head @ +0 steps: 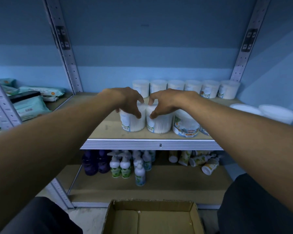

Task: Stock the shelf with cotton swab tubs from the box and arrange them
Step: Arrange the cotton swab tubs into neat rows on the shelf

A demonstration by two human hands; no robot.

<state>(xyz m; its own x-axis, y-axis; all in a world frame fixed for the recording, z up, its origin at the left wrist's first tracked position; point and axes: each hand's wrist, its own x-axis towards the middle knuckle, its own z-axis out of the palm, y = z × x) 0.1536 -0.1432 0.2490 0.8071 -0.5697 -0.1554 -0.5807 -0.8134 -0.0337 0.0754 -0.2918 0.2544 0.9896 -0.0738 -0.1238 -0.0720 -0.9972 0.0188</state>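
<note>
Two clear cotton swab tubs stand side by side near the front edge of the wooden shelf (pixel 107 127). My left hand (pixel 128 100) grips the lid of the left tub (pixel 132 123) from above, fingers curled round it. My right hand (pixel 166 102) grips the top of the right tub (pixel 159 126) the same way. To their right stands a third tub (pixel 186 127) with a "Cotton Buds" label. A row of several tubs (pixel 184 88) lines the back of the shelf. The open cardboard box (pixel 152 218) lies below me with nothing visible inside.
Two white lids (pixel 276 113) show at the shelf's right end. Wipe packs (pixel 30 107) lie on the neighbouring shelf to the left. Lotion and pump bottles (pixel 125 164) crowd the lower shelf, some toppled at the right. Perforated metal uprights (pixel 69 65) frame the bay.
</note>
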